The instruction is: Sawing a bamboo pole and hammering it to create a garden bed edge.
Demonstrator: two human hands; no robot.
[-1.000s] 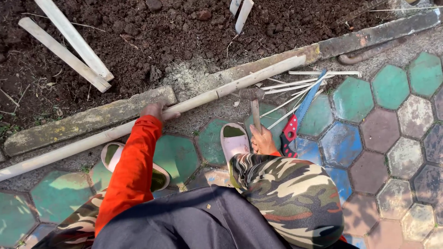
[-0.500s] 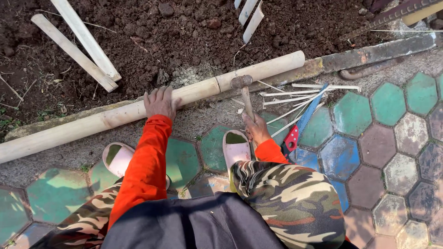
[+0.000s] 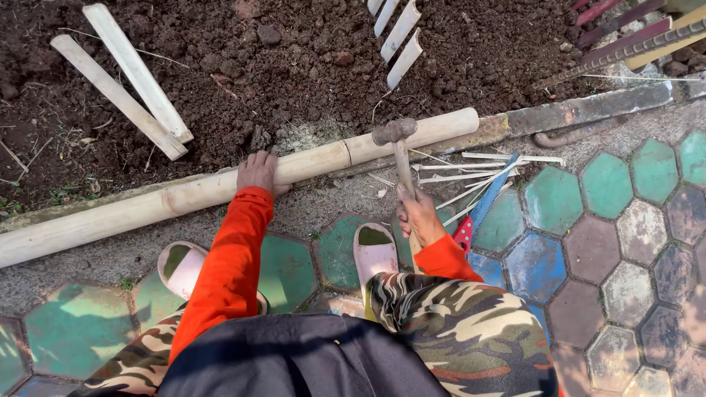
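At the edge of the soil bed, along the concrete kerb, I see a long bamboo pole (image 3: 220,192) lying slantwise, its cut end up toward the right. My left hand (image 3: 259,172) lies flat on top of the pole about midway, fingers spread over the curve, pressing rather than wrapped round. My right hand (image 3: 419,215) is clenched on the wooden handle of a hammer (image 3: 396,144); the metal head sits right at the pole near its right end, touching or just above it, I cannot tell which.

Just right of the hammer lie thin bamboo splints (image 3: 471,170), scattered on the paving, with a saw with a blue blade and red handle (image 3: 478,213) partly under them. Two flat bamboo slats (image 3: 129,81) rest on the dark soil at upper left, well apart from the pole. More pale slats (image 3: 397,33) stand in the soil at top centre.

Both feet in pale sandals (image 3: 373,254) are planted on coloured hexagonal pavers (image 3: 618,184). Orange sleeves, camouflage trousers.
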